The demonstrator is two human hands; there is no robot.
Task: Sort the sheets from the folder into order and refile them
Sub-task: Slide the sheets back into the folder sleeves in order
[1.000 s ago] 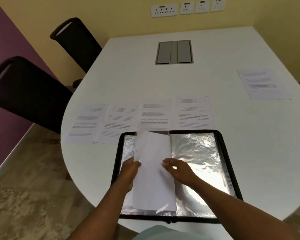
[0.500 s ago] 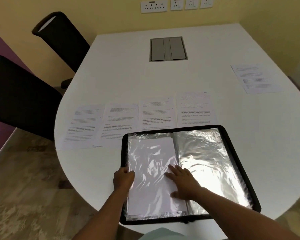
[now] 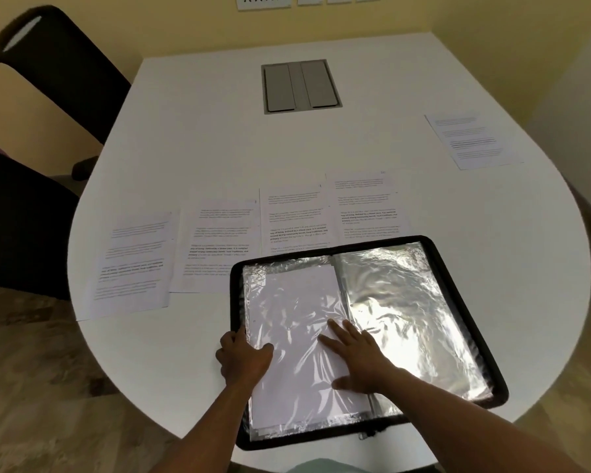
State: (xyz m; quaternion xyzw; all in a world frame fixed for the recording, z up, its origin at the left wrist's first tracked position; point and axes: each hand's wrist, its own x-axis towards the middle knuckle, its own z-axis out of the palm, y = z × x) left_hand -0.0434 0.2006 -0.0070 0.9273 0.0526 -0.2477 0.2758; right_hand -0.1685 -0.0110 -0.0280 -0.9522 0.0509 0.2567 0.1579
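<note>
CHANGE: sheet [image 3: 297,322] now flat in left sleeve | HANDS: left hand [image 3: 243,358] grips folder [image 3: 464,288] edge, right hand [image 3: 357,360] presses flat, fingers straight | RISK: I may crease the sheet under slippery plastic.

Place: office meeting room
Surface: large white rounded surface [image 3: 191,138] with a recessed cable hatch [image 3: 301,86]
Seating: black office chairs [image 3: 58,66]
Wall: row of sockets [image 3: 263,1]

The print on the loose sheets [image 3: 219,247] is too small to read. Wall sockets [image 3: 263,1] are cut off at the top edge — the near chair [image 3: 21,227] at the left.
</note>
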